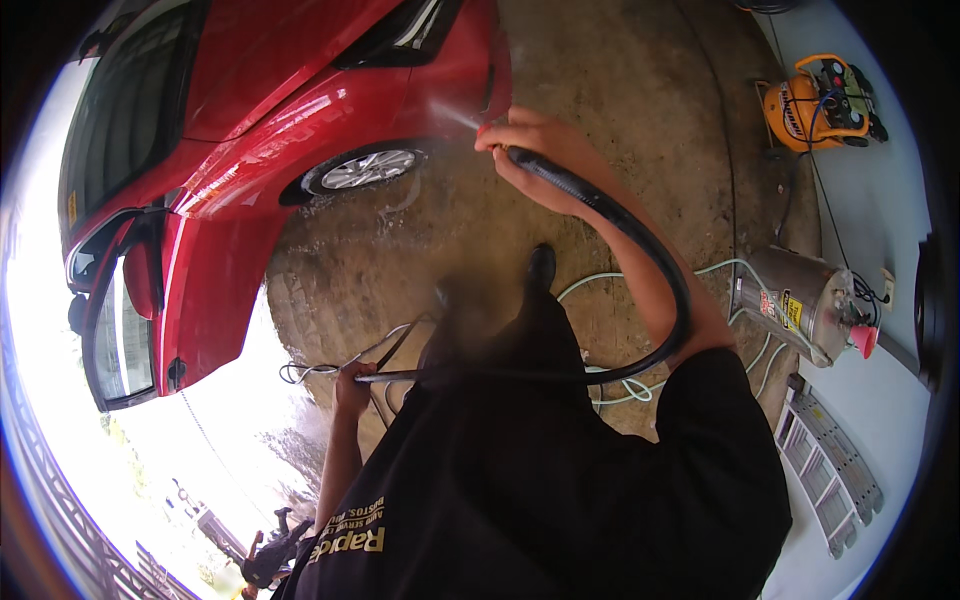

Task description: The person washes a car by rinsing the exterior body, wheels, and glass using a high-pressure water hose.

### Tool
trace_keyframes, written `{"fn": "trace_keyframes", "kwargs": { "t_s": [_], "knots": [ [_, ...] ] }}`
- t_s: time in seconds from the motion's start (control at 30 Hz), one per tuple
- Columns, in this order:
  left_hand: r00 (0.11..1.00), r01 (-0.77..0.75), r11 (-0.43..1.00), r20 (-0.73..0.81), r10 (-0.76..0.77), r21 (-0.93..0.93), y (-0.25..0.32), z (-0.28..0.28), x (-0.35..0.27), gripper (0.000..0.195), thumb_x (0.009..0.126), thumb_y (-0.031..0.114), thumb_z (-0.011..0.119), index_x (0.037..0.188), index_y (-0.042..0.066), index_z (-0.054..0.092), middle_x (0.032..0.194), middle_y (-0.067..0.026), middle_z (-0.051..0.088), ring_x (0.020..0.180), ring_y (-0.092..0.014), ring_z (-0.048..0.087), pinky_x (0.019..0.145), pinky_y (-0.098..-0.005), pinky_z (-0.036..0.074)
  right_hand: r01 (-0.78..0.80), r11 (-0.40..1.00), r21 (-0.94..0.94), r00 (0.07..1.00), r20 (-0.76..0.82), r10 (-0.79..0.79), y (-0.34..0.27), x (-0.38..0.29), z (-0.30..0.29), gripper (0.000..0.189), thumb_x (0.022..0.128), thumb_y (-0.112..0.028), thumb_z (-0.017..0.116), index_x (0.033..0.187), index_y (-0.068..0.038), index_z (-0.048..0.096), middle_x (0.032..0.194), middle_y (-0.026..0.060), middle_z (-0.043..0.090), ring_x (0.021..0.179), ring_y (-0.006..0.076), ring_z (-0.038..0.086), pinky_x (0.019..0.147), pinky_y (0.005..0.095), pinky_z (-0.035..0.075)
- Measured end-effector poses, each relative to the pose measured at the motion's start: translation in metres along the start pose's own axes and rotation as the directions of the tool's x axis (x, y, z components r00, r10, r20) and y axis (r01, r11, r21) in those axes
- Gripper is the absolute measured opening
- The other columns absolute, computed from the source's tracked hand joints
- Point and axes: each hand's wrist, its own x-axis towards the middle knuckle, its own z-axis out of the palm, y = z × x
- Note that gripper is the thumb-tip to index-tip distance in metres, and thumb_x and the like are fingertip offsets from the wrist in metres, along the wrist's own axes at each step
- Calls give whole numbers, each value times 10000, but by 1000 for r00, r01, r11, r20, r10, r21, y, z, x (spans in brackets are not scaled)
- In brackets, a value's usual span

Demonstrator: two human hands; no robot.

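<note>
My right hand point(536, 157) grips the nozzle end of a black hose point(637, 229), and a white spray leaves the small red tip point(482, 131) towards the front corner of a red car point(442, 97). The hose loops back along my forearm and across my waist. My left hand point(355, 382), lower and to the left, is closed around a farther stretch of the same hose. A front wheel with a silver alloy rim point(369, 170) sits on the wet floor. One car door point(195, 300) stands open at the left.
Pale green hose point(637, 390) lies coiled on the concrete floor point(637, 67) by my legs. Along the right wall are an orange air compressor point(802, 112), a metal tank point(787, 292) with a red funnel point(863, 340) and a folded aluminium ladder point(821, 465). Another person point(266, 559) is at lower left.
</note>
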Motion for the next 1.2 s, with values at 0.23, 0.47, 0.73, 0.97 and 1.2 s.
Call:
{"fn": "trace_keyframes", "kwargs": {
  "t_s": [0.23, 0.47, 0.73, 0.97, 1.2],
  "knots": [
    [999, -35, 999, 11, 35, -30, -10, 8, -5, 163, 921, 225, 761, 948, 64, 765, 875, -155, 744, 862, -265, 732, 783, -376, 537, -18, 999, 47, 1000, -18, 19, 9, -10, 2, 174, 930, -147, 629, 1062, -112, 737, 861, 84, 583, 790, 275, 631, 718, 398, 511],
    [999, 4, 1000, 39, -3, -31, -9, 15, -4, 111, 934, 175, 733, 966, 73, 765, 916, -135, 757, 917, -258, 737, 816, -373, 546, -16, 999, -36, 1000, -14, 15, 20, -18, 1, 187, 930, -154, 623, 1075, -102, 729, 891, 99, 604, 836, 304, 638, 747, 410, 513],
    [993, -106, 982, 41, 114, -156, -7, 24, -1, 189, 946, 231, 744, 980, 48, 712, 930, -115, 746, 896, -210, 713, 809, -352, 539, -85, 996, 5, 994, -76, 85, 22, -17, -9, 180, 915, -156, 639, 1058, -100, 733, 905, 115, 621, 855, 316, 651, 767, 414, 521],
    [997, -20, 999, 72, 24, -48, 27, 22, 3, 210, 949, 235, 747, 971, 35, 687, 947, -113, 736, 886, -204, 696, 831, -346, 532, -153, 986, -68, 986, -79, 148, 29, -14, -32, 176, 913, -185, 639, 1032, -118, 749, 888, 117, 643, 873, 321, 660, 762, 416, 535],
    [988, -100, 991, 109, 110, -94, 2, 29, 9, 310, 851, 89, 776, 1137, 55, 658, 1045, -120, 710, 1000, -266, 688, 905, -373, 530, -217, 970, 110, 967, -112, 229, 19, -16, -28, 181, 905, -185, 637, 1019, -117, 760, 841, 108, 662, 818, 303, 672, 750, 394, 532]
  ]
}}
